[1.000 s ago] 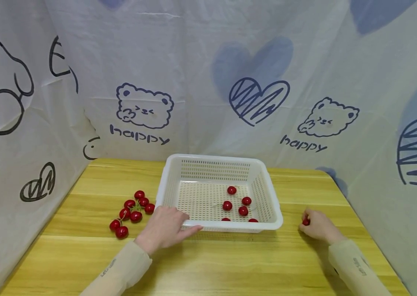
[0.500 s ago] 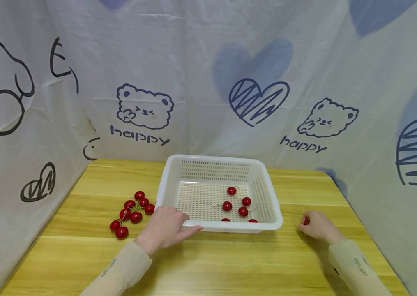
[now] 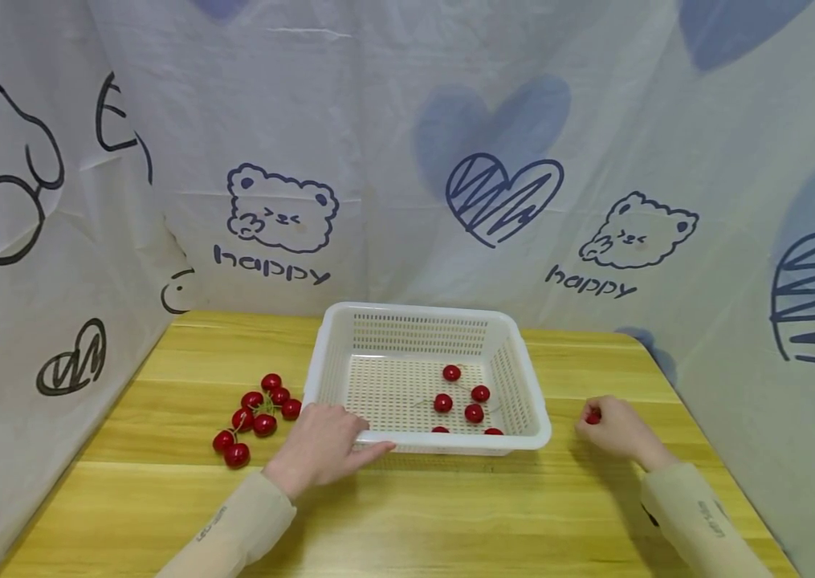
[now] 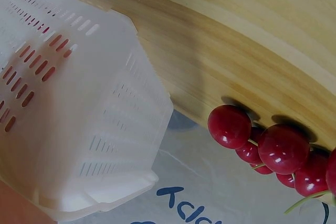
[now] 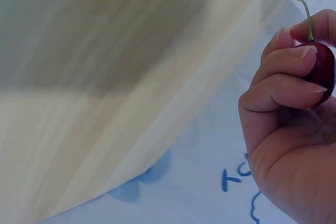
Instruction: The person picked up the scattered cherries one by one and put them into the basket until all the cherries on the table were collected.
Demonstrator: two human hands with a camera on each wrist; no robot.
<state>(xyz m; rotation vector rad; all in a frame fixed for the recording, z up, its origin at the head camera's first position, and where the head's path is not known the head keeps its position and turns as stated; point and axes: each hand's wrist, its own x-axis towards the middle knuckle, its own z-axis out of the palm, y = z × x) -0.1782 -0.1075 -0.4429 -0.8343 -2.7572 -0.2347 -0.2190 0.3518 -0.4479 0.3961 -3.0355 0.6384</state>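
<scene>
My left hand (image 3: 323, 445) holds the near left corner of a white slotted plastic basket (image 3: 414, 441), its fingers over the rim and its thumb along the front. Finger shapes show through the slots of the basket wall (image 4: 79, 108) in the left wrist view. Inside the basket lie several red cherries (image 3: 474, 413), two of them partly hidden by the front rim. To the right of it my right hand (image 3: 620, 429) grips a single cherry (image 5: 321, 72) with curled fingers, its green stem sticking up in the right wrist view.
A cluster of several cherries with stems (image 3: 265, 425) lies on the wooden table (image 3: 407, 514) left of the basket. Close by in the left wrist view, the cluster's cherries (image 4: 283, 148) sit beside the basket's corner. A printed cloth (image 3: 393, 160) hangs around the table's back and sides.
My right hand has shifted slightly left and up with the cherry in its fingers. The left hand and the basket stay in place.
</scene>
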